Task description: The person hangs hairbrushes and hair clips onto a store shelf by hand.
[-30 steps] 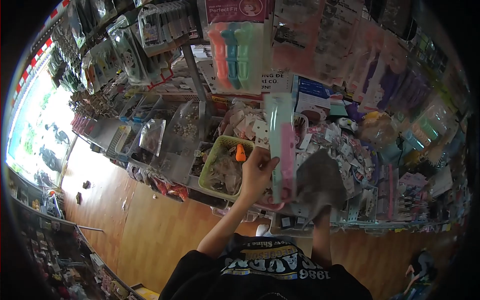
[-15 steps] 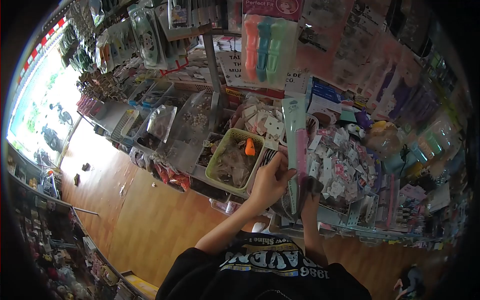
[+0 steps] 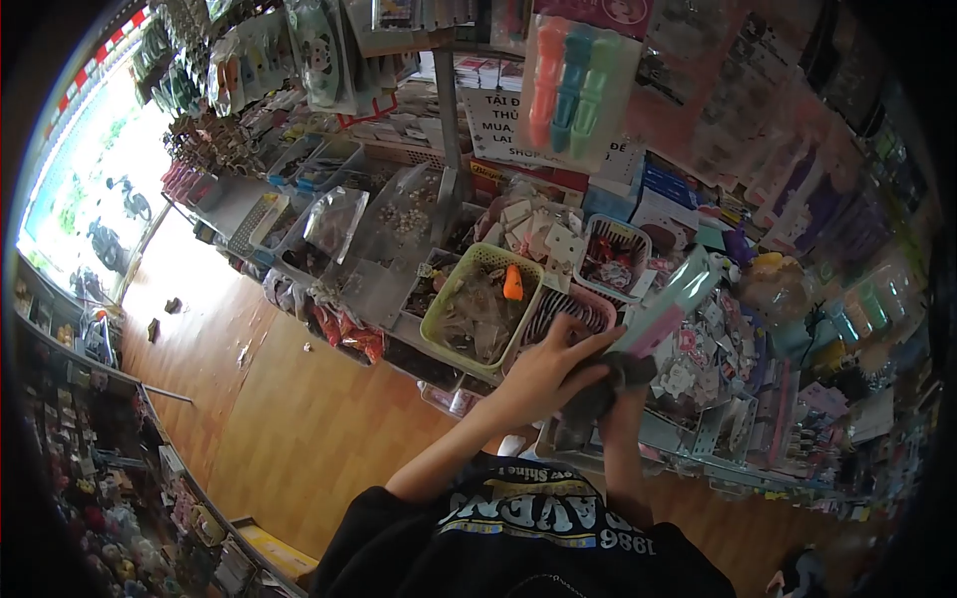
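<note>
Long green-and-pink plastic packet [image 3: 664,307] tilts. Left hand [image 3: 544,369] half-curls on grey cloth [image 3: 586,399], hold unclear; right hand [image 3: 623,411] hides its grip.

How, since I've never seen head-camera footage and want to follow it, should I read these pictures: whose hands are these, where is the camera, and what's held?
There is no machine here: the left hand and right hand are bare and belong to one person, who wears the only camera on their head. It looks forward and down, so the black shirt shows at the bottom. The hands hold a dark cloth and a long packet between them; which fingers grip which is hard to tell. On the display table stands a green basket with clear bags and an orange object in it; to its right lies a heap of small packets and cards.
</note>
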Demonstrator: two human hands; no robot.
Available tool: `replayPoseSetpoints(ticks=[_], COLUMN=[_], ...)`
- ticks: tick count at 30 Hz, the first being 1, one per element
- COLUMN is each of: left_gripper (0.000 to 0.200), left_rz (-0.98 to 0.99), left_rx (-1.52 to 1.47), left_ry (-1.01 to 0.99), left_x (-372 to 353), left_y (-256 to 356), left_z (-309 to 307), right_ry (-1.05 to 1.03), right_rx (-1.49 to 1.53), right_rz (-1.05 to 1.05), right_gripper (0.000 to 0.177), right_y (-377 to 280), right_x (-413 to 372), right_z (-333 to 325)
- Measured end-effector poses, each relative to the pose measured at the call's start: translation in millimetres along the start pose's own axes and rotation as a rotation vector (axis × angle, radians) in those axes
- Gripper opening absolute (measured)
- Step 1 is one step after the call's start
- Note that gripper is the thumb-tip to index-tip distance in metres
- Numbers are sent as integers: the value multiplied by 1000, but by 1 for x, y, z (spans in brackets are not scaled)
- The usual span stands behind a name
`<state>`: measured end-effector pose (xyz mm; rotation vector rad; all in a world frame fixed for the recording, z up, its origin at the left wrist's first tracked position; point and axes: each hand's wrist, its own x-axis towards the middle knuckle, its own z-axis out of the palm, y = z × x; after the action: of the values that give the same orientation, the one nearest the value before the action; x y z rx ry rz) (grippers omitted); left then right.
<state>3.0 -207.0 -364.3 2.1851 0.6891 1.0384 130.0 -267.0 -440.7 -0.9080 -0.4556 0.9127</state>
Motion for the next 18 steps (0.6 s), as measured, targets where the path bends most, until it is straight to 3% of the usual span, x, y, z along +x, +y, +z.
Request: replayPoseSetpoints(ticks=[1,3,4,6,9,12,15,18], left_gripper=[24,31,31,29,19,12,7,7], left_rz=[0,-111,-112,-258,-277,-146,-217,-44], left_rx=[1,-32,-29,-231,-421,-276,-267,-240], left_ry=[8,352,347,80,111,72,-45,-98], left_x=[-8,-26,-34,-45,-43,-42,-52,-70], left_y=[-2,-12,-14,-16,-16,-17,-9,-7], left_z=[4,12,11,6,6,-8,-23,-38], right_ry=[-19,-58,-90,-121,24,-35,-59,129], right_rx=[109,71,32,38,251,172,53,137], right_rz=[50,54,63,13,113,69,-24,-121], right_gripper=[28,26,24,25,26,27,29,33], right_y=[-9,-23,-25,-23,-21,-22,-32,-39], right_x=[4,13,14,10,6,11,22,33], right_z=[1,-2,-2,8,27,33,37,26])
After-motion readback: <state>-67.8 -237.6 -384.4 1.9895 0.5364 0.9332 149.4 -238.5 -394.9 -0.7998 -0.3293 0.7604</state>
